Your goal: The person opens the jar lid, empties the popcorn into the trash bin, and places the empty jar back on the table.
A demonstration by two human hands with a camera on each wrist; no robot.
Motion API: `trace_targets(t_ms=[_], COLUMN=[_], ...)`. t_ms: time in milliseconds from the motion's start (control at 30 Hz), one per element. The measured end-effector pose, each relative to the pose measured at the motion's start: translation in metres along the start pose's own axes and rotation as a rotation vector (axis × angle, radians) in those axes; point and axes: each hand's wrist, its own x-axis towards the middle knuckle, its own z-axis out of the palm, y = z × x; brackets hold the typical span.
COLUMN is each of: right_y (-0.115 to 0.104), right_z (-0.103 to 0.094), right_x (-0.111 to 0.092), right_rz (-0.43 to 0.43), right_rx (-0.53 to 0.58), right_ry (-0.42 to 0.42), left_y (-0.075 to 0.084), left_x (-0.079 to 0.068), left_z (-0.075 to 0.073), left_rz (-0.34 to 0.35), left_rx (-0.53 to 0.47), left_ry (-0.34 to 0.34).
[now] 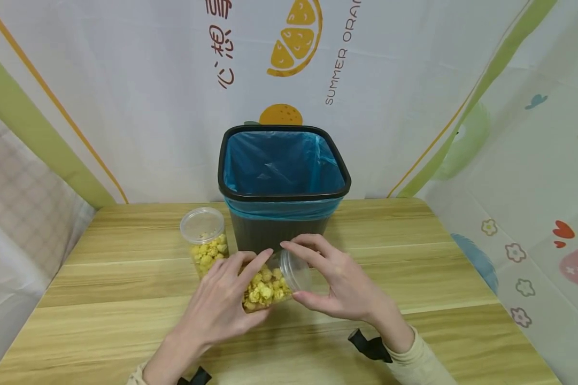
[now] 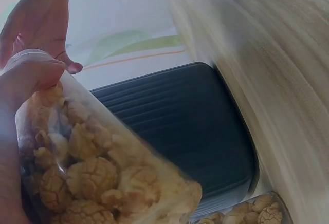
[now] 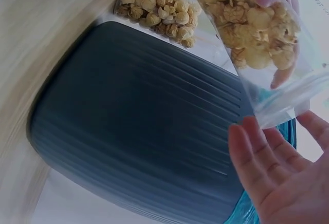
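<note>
A clear plastic jar of yellow popcorn (image 1: 264, 289) lies tilted in front of the bin, its lid end toward the right. My left hand (image 1: 221, 299) grips the jar round its body, with the thumb underneath. At the jar's clear lid (image 1: 295, 270), my right hand (image 1: 344, 280) has its thumb and fingertips on opposite sides of the rim. The right wrist view shows the right hand's fingers (image 3: 257, 157) fairly straight against the lid's edge. A second popcorn jar (image 1: 209, 248) stands upright left of the bin, partly hidden by my left hand.
The dark ribbed bin (image 1: 274, 230) with a blue liner (image 1: 274, 160) stands at the table's back, just beyond the jar. Wooden tabletop (image 1: 106, 299) surrounds these things. A printed white curtain (image 1: 149, 107) hangs behind and at the sides.
</note>
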Motion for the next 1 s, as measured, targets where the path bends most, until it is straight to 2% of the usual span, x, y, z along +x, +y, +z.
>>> trace_targets(t_ms=[200, 367, 500, 667, 800, 1000], right_y=[-0.0026, -0.0040, -0.0044, -0.0037, -0.0021, -0.0013], right_z=[-0.0024, -0.0018, -0.0006, -0.0001, -0.0012, -0.0063], right_x=[-0.0001, -0.0005, -0.0008, -0.0006, -0.0005, -0.0006], right_rz=[0.081, 0.185, 0.217, 0.196, 0.127, 0.029], right_rx=[-0.052, -0.006, 0.029, 0.055, 0.056, -0.006], right_ry=[0.000, 0.026, 0.055, 0.061, 0.039, -0.005], left_y=[0.0016, 0.0019, 0.0014, 0.0009, -0.0005, -0.0041], left_x=[-0.0001, -0.0009, -0.0006, -0.0004, 0.0000, -0.0002], left_z=[0.0020, 0.0035, 0.0036, 0.0029, 0.0030, 0.0028], left_rz=[0.009, 0.027, 0.037, 0.034, 0.029, 0.002], left_rx=[0.037, 0.060, 0.087, 0.095, 0.074, 0.059], left_ry=[-0.011, 0.013, 0.029, 0.033, 0.042, 0.041])
